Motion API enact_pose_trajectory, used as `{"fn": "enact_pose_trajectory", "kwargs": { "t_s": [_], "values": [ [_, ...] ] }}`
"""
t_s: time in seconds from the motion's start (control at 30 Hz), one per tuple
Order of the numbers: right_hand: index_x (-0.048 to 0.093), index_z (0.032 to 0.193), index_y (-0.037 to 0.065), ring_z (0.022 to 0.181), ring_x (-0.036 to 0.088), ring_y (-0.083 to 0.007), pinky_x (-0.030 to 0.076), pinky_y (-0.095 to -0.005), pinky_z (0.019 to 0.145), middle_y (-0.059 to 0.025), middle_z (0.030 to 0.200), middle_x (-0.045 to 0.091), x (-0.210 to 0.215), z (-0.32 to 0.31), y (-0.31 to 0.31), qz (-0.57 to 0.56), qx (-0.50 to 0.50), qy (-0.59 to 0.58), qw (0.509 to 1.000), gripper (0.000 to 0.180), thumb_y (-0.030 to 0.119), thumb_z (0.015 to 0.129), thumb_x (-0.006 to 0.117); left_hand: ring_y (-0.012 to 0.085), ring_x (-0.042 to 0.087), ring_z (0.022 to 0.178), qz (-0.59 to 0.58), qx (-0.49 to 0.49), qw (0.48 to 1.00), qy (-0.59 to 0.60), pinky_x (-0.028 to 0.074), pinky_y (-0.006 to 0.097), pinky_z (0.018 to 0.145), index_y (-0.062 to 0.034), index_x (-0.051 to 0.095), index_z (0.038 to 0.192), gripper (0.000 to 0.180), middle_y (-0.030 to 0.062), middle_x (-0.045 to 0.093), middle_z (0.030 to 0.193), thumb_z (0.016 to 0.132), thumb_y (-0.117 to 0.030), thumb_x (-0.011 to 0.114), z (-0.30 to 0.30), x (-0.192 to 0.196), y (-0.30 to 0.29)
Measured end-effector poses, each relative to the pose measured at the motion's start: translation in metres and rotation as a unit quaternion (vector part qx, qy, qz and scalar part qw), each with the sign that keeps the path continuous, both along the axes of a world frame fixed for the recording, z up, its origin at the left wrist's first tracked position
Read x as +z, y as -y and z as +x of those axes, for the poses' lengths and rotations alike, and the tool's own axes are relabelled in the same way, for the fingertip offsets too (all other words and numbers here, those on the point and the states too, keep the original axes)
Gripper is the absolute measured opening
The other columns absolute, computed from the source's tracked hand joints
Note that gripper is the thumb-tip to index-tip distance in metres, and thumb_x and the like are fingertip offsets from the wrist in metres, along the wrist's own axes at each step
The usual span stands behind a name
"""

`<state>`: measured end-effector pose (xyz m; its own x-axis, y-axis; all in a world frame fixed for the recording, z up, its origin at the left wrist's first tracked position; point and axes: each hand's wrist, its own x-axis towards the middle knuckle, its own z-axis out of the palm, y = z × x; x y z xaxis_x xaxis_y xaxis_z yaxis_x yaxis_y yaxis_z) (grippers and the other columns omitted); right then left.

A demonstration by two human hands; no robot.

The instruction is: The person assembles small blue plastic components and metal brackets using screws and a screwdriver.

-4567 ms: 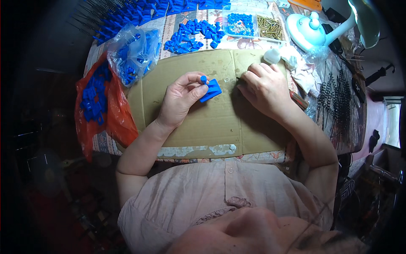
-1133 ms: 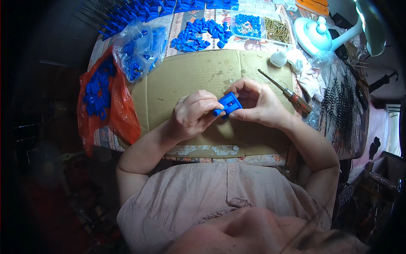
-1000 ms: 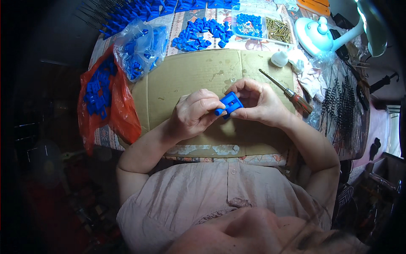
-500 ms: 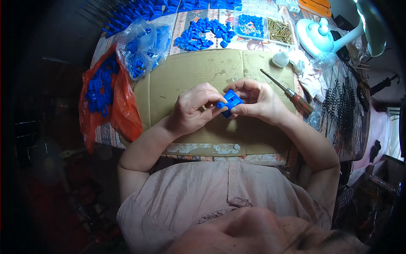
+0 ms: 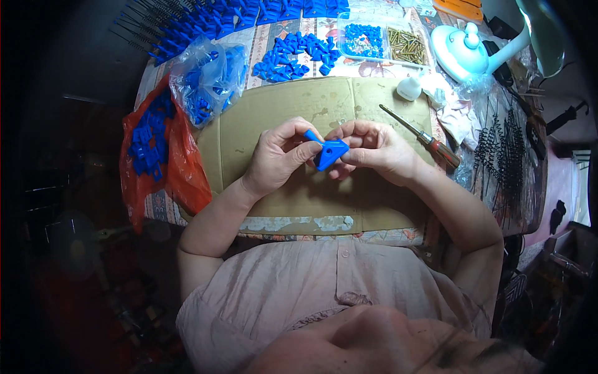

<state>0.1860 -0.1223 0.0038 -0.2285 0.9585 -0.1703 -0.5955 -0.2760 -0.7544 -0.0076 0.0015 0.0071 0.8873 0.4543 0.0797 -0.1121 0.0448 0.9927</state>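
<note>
Over the cardboard sheet [image 5: 274, 202] my two hands hold up a blue plastic piece [image 5: 333, 154], with a flat angular face and a small round hole. My left hand [image 5: 279, 153] is closed, its thumb and fingers pinching a slim blue stem [image 5: 311, 135] at the piece's left side. Opposite it, my right hand [image 5: 377, 149] grips the right edge of the piece between thumb and fingers. Fingers hide part of where stem and piece meet. Right of my right hand, a screwdriver [image 5: 442, 149] lies slantwise on the cardboard.
Small blue parts [image 5: 280, 65] lie beyond the cardboard, beside a clear box [image 5: 381, 59] of beads and brass screws. Bags of blue pieces, one red [image 5: 190, 181], stand left. A white bottle [image 5: 409, 88], a lamp [image 5: 464, 53] and black coiled wires [image 5: 507, 156] are at right.
The blue piece has been turned, so a flat face with a hole now shows and the stem points up and left. My left hand has shifted slightly left.
</note>
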Motion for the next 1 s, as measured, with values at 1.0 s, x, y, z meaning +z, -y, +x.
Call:
{"fn": "enact_pose_trajectory", "kwargs": {
  "t_s": [1.0],
  "values": [
    [0.050,0.122,-0.010,0.076,0.065,-0.0118,0.053,-0.0240,0.068,-0.0133,0.093,0.069,0.002,-0.012,0.002,0.031,-0.067,0.089,0.993,0.041,0.012,0.091,0.066,0.0072,0.057,0.091,-0.010,-0.035,0.999,0.014,0.049,0.023,0.077,-0.0029,0.062,0.098,0.007,0.0024,0.058,0.104,0.092,-0.007,0.062,0.002,-0.006,-0.009]
  ]
}}
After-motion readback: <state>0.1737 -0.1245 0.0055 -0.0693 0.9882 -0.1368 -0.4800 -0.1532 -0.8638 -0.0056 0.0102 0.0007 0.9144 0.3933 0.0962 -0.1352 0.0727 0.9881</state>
